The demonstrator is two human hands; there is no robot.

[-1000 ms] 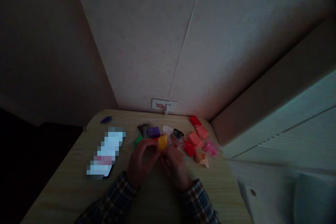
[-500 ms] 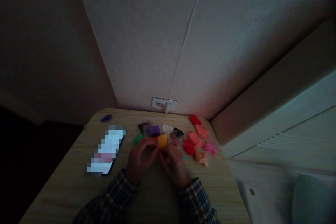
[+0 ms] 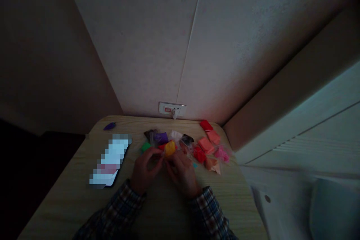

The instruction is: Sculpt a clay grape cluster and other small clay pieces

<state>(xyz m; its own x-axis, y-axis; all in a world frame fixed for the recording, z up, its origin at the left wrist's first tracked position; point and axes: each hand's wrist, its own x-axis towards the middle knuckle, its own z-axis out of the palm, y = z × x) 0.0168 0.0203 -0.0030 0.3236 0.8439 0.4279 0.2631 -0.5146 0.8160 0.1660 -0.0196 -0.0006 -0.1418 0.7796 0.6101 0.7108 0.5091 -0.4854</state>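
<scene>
A small yellow clay packet is held up in front of me, its clear wrapper hard to make out in the dim light. My left hand pinches its left lower edge between thumb and forefinger. On the other side, my right hand is closed on its lower right edge, with the fingertips partly hidden. Just behind the hands lie a green packet, a purple packet, a white packet and a black packet. Part of a red packet shows behind the yellow one.
A phone with a blurred screen lies on the wooden table to the left, below a purple pointed object. Several red, coral, pink and peach packets lie at the right. Behind is a wall socket with a plug.
The view has shifted slightly, so everything sits a little further left. The yellow packet has tilted a little between my hands, and my right fingers have closed in further over it.
</scene>
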